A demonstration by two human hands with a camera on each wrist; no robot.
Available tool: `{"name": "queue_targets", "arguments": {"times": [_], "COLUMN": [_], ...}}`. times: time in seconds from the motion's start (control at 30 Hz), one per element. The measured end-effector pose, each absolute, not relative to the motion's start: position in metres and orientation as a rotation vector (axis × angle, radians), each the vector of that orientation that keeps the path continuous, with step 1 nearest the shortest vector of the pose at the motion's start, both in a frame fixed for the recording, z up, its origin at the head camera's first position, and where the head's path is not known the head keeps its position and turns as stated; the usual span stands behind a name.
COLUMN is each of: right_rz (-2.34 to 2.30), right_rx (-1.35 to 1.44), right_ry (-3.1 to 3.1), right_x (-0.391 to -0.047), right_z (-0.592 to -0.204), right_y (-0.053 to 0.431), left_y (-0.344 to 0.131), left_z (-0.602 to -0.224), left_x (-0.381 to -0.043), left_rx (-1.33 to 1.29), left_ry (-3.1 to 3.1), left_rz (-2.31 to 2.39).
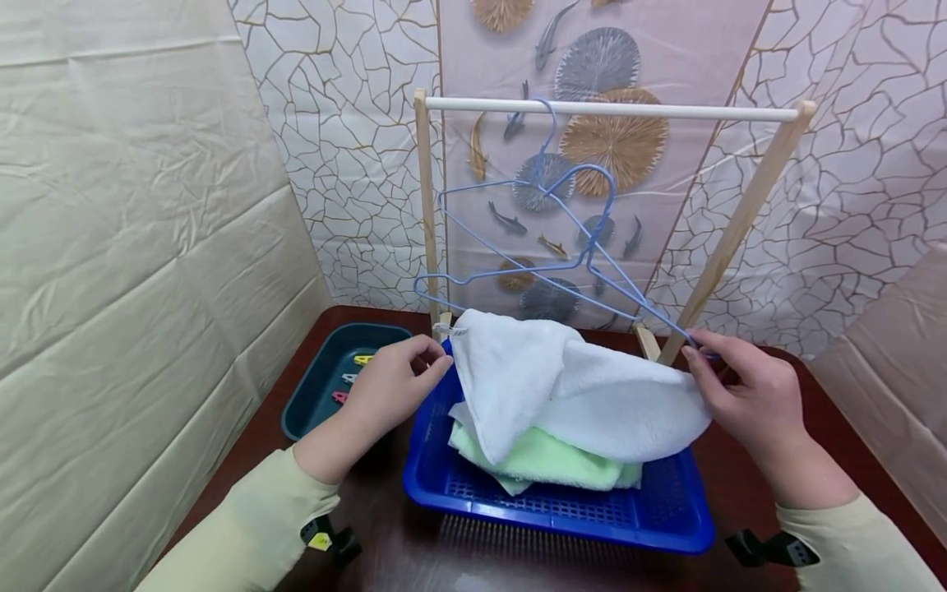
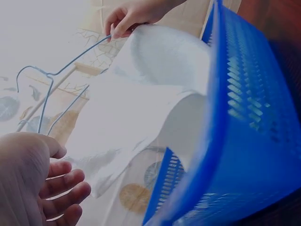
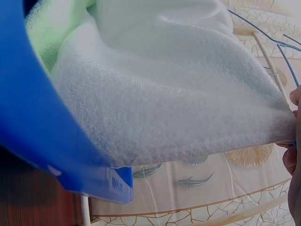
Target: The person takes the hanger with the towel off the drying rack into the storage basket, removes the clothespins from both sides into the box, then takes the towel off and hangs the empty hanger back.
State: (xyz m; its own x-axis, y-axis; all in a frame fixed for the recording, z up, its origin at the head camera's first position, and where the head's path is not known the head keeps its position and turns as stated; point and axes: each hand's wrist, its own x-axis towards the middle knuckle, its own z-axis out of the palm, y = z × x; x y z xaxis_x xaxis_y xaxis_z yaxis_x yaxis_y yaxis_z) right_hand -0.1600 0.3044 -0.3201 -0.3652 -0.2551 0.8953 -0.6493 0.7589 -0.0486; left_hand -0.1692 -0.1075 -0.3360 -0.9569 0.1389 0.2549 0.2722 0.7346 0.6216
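Note:
A white towel (image 1: 510, 378) drapes over the lower bar of a blue wire clothes hanger (image 1: 594, 237) above a blue basket (image 1: 518, 511). My right hand (image 1: 758, 399) pinches the hanger's right end together with the towel's edge; in the right wrist view the towel (image 3: 178, 103) stretches to those fingers. Beside the towel's left corner is my left hand (image 1: 392, 382), its fingers loosely bent with nothing between them. In the left wrist view this hand (image 2: 33, 179) shows relaxed fingers below the hanger (image 2: 49, 76). Folded light green cloth (image 1: 547, 460) lies in the basket.
Behind the basket stands a wooden rack with a white rail (image 1: 666, 111). Another blue hanger (image 1: 546, 148) hangs bare from that rail. A dark green tray (image 1: 296, 419) with several coloured clothespins (image 1: 350, 378) sits at the left on the brown table (image 1: 385, 543).

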Motion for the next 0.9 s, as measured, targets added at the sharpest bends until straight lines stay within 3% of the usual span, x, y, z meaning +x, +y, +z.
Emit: {"name": "queue_targets", "arguments": {"times": [0.47, 0.9], "right_rz": [0.485, 0.488], "right_rx": [0.712, 0.713], "right_ry": [-1.935, -1.919], "right_x": [-0.158, -0.160], "right_z": [-0.318, -0.318], "right_y": [0.302, 0.301], "left_y": [-0.110, -0.101], "left_z": [-0.324, -0.325], "left_x": [-0.198, -0.210], "left_rx": [-0.254, -0.350], "left_ry": [-2.700, -2.703], "left_rz": [-1.100, -1.196]}}
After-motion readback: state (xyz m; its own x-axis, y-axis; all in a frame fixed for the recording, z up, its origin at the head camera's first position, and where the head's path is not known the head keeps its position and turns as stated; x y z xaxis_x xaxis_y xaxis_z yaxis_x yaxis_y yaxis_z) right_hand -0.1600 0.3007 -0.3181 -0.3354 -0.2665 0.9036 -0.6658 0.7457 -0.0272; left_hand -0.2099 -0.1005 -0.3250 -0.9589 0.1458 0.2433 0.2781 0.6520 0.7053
